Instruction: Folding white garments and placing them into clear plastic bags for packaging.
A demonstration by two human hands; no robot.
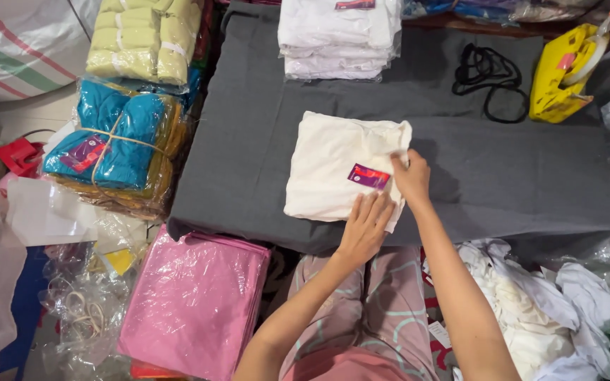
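Right now a folded cream cloth [333,166] lies in the middle of the counter [248,148], which has a grey cover on it. The cloth is a neat, soft square with a small purple tag [368,176] near its right edge.

The left hand [366,227] lies flat and open on the bottom right part of the cloth, just under the tag. Its fingers are spread a little and press down. It does not grab anything. The right hand [412,178] is at the right edge of the cloth. Its fingers pinch the cloth's top right corner, so it is closed on the cloth.

At the back of the counter sits a stack of white cloths [339,37] in a clear bag. A black cord [487,76] lies beside it, and a yellow tape tool [563,74] sits at the far right.

To the left, off the counter, a clear bag holds blue cloths [114,137] tied with string. Behind it is a bundle of yellow cloths [146,37]. A pile of flat pink bags [192,303] lies below the counter. Loose white cloths [538,310] are heaped at the bottom right.
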